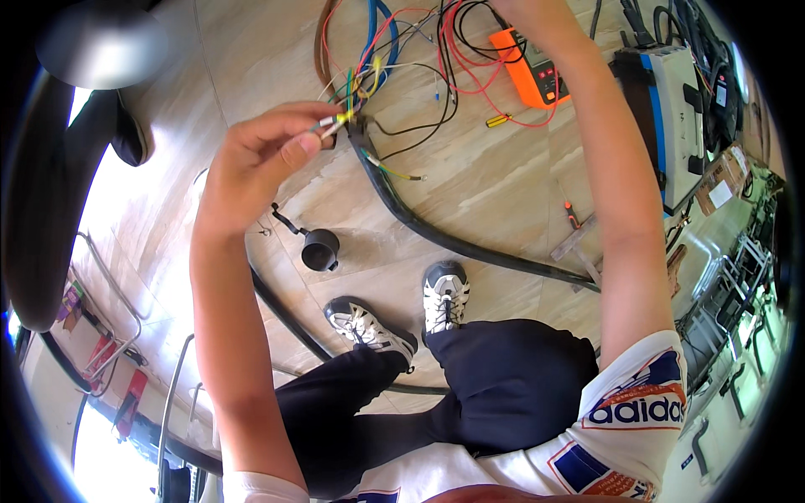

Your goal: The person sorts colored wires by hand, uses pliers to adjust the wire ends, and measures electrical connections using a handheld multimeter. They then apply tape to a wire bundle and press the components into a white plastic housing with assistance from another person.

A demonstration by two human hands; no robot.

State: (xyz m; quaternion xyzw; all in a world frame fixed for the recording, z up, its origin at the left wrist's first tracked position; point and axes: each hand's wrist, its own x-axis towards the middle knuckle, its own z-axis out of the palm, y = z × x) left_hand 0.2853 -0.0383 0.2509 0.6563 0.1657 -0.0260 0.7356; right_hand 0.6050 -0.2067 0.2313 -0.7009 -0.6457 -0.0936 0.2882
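The left hand (pixel 264 155) sits in the upper left-centre of the frame, fingers curled and thumb pressed to the forefinger, pinching a small bundle of thin wire ends (pixel 335 121) with yellow, green and white insulation; those ends fan out of a thick black cable (pixel 436 235) that sweeps from the upper centre down toward the right edge. The right arm (pixel 616 193) runs up the right side of the frame; its hand leaves the picture at the top edge, so whether it is open or closed cannot be told. Beside that wrist lies an orange multimeter (pixel 528 71) among a tangle of red and black leads (pixel 470 59) on the wooden floor (pixel 503 184); a small black cup-shaped part (pixel 320 249) rests at centre, just above two black-and-white shoes (pixel 402 314).
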